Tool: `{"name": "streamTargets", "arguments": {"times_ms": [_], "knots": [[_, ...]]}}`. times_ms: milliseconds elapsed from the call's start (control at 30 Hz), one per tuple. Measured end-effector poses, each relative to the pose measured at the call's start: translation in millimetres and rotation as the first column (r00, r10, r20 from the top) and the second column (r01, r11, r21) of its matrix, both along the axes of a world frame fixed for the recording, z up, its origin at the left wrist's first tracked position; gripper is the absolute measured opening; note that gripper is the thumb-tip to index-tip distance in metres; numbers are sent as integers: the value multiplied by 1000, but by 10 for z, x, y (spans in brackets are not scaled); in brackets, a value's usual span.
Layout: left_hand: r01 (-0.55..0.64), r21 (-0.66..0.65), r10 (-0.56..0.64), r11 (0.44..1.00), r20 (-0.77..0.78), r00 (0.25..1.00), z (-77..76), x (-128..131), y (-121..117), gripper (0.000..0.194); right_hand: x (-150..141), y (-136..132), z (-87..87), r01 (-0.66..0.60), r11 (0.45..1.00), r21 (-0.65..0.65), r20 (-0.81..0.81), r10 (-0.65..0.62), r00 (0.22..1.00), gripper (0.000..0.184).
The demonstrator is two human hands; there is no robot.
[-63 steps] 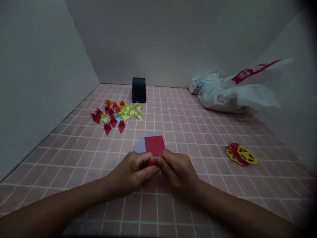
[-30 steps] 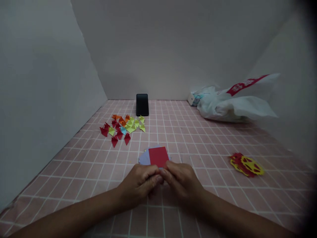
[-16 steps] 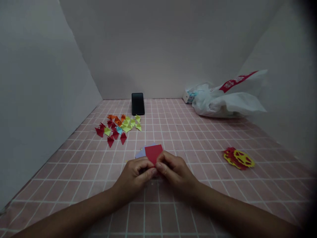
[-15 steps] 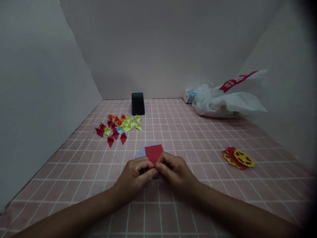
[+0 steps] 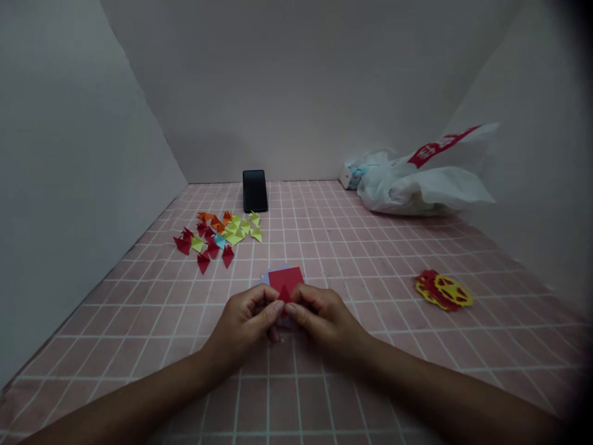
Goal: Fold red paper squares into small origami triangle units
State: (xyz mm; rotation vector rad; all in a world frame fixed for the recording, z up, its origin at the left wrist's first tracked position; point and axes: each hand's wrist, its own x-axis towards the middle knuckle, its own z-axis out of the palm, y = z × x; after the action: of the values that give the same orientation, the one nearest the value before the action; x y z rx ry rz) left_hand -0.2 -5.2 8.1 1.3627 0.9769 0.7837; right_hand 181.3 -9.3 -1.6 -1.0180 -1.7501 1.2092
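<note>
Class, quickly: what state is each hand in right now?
Left hand: closed, pinching a small folded red paper.
Right hand: closed, pinching the same red paper from the other side.

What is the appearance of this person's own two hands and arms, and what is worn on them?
The left hand and the right hand are human and ungloved. No sleeve, watch or bracelet shows on either forearm. No ring is visible, though some fingers are hidden.
</note>
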Motion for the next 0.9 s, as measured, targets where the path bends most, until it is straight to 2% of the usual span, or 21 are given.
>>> {"name": "streamTargets", "arguments": {"times_ms": [133, 300, 367, 500, 567, 733, 900], "knots": [[42, 63, -43, 997, 5, 999, -6, -2, -14, 28, 5, -37, 28, -33, 999, 32, 8, 33, 999, 29], [17, 115, -15, 993, -19, 1000, 10, 1, -5, 24, -17, -76, -7, -118, 987, 113, 62, 112, 992, 25], [54, 164, -43, 985, -71, 997, 14, -1, -11, 27, -31, -89, -20, -141, 984, 113, 59, 135, 989, 25], [-18, 290, 60, 957, -137, 989, 9, 17, -37, 31, -49, -112, -20, -163, 985, 63, -17, 164, 986, 27], [-50, 269, 84, 962, -116, 990, 5, 33, -34, 30, -47, -114, -18, -118, 991, 64, -4, 119, 993, 27], [-16, 62, 14, 998, 36, 999, 11, 26, 1, 18, -28, -108, -18, -26, 983, 181, 40, 19, 999, 25], [-44, 78, 41, 996, 37, 998, 15, 5, 2, 18, -19, -103, -46, -8, 963, 269, 62, -10, 998, 28]]}}
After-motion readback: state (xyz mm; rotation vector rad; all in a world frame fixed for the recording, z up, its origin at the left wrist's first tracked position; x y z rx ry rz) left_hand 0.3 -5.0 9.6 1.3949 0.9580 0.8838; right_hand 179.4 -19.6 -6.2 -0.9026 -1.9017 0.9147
